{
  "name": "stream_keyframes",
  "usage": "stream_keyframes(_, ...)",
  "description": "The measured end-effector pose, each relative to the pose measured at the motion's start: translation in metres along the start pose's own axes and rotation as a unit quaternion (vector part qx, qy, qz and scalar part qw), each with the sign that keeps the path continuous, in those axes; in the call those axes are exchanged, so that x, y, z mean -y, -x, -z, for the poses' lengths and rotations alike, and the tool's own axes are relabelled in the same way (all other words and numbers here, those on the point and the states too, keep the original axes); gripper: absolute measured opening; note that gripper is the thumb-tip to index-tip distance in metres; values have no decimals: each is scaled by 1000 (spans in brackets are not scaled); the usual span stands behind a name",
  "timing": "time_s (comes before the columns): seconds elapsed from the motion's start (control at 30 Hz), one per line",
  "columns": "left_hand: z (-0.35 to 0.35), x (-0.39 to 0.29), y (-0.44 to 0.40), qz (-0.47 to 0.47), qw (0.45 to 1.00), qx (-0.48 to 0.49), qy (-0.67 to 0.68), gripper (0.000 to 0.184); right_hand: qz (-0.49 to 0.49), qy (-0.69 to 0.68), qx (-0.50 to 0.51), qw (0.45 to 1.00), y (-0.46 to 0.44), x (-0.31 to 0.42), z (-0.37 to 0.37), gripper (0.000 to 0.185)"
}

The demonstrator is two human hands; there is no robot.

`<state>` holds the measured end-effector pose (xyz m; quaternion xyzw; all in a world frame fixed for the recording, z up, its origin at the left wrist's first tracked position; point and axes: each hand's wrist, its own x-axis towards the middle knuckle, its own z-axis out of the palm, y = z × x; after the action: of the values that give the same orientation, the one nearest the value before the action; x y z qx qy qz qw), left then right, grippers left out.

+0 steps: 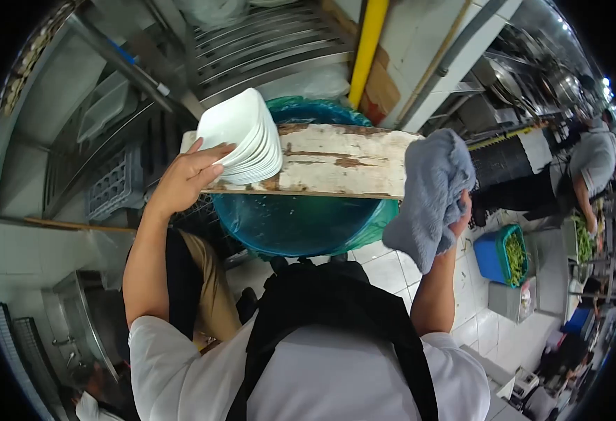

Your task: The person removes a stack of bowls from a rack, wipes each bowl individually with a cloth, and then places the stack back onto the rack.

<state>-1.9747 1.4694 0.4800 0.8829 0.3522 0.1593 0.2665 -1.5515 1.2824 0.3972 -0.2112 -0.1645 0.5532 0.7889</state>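
A stack of white square bowls [260, 144] leans to one side on a worn wooden board [343, 158]. My left hand [192, 172] is at the stack's near left edge, its fingers and thumb closed on the rim. To the right, my right hand [462, 216] grips a grey-blue cloth [434, 196], which hangs in folds over the right end of the board and hides part of my fingers. Beneath the board is a large round bin [301, 224] lined with a green-blue plastic bag.
A slatted metal rack [273, 42] stands behind the board, beside a yellow pole [369, 52]. On the left are metal shelves with a grey dish rack [115, 184]. A blue bin of green vegetables [493, 256] sits on the tiled floor. A co-worker [588, 165] stands at far right.
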Motion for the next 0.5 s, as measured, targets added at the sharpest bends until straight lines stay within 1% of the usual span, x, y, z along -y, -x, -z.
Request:
stream_keyframes(0.07,5,-1,1,23,993,28,115,31,-64,-17,-33,997,5,-25,-4,68)
stream_keyframes(0.1,5,6,3,40,996,32,66,26,-107,-30,-27,993,4,-40,10,67)
stream_keyframes(0.13,3,1,4,42,997,35,62,26,-109,-35,-28,993,3,-54,17,67)
stream_keyframes(0.2,-7,-14,3,-20,997,-67,-13,23,-245,-30,-34,968,2,-81,17,68)
stream_keyframes(0.23,-11,-11,2,-57,993,-93,-50,26,-245,-33,-32,968,2,-89,9,68)
stream_keyframes(0.3,-10,-12,2,-50,992,-85,-82,27,-296,-39,-1,954,1,-104,-9,68)
stream_keyframes(0.33,-9,-12,2,-42,990,-76,-109,28,-296,-41,0,954,0,-110,-13,68)
stream_keyframes(0.37,-10,-13,-1,-62,982,-88,-154,26,-304,-18,19,952,-2,-115,-17,69)
stream_keyframes(0.4,-9,-14,-3,-61,982,-86,-155,26,-314,6,36,949,-3,-119,-19,70)
stream_keyframes(0.43,-6,-18,-4,-71,976,-69,-193,27,-309,29,60,949,-7,-125,-14,69)
stream_keyframes(0.47,-4,-20,-5,-82,968,-53,-231,27,-311,28,61,948,-10,-129,-11,69)
stream_keyframes(0.5,0,-22,-5,-81,968,-53,-233,27,-313,41,64,947,-12,-133,-8,69)
